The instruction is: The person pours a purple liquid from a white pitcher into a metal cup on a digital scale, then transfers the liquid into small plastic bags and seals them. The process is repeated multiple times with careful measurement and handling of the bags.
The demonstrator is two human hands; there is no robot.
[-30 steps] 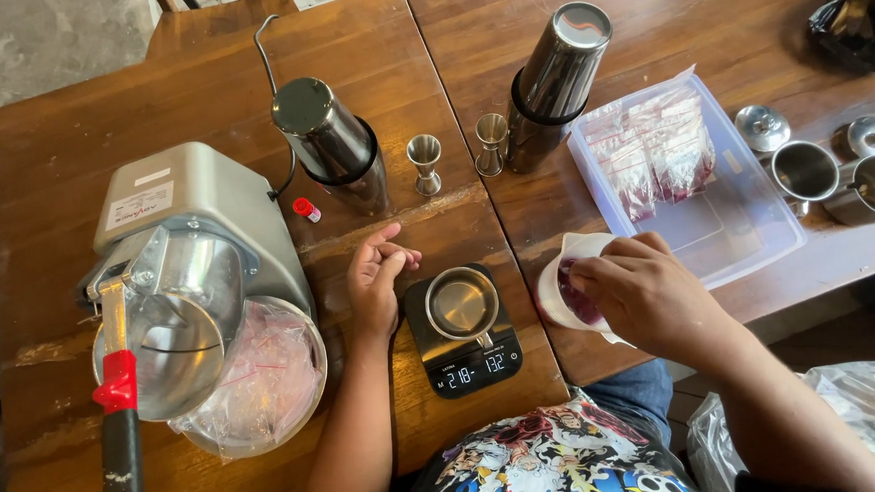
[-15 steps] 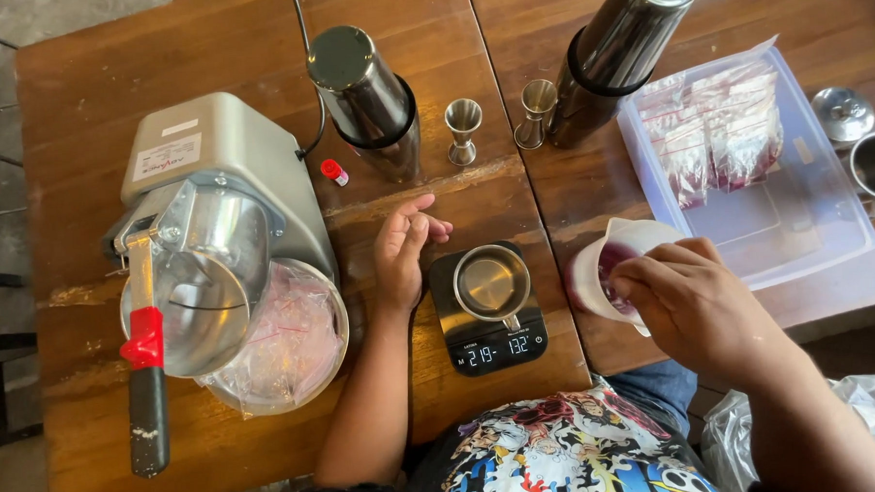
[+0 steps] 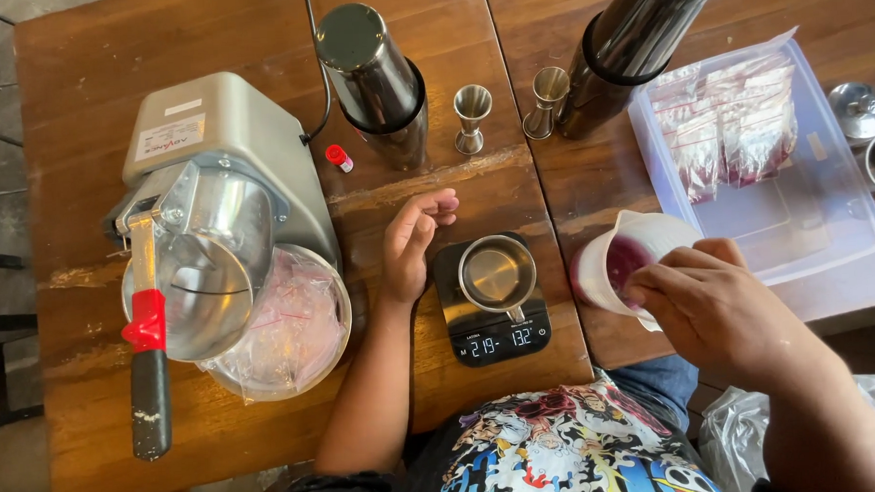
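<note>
Since the earlier frame your right hand (image 3: 716, 309) has tipped the white measuring cup (image 3: 624, 265) of purple liquid further toward the scale. Going left to right: your left hand (image 3: 410, 239) rests loosely open on the table (image 3: 82, 55), just left of the black scale (image 3: 491, 327) and touching nothing else. Your right hand's fingers grip the cup's near rim, so pour slowly into the small steel pitcher (image 3: 498, 273), lip over its mouth.
</note>
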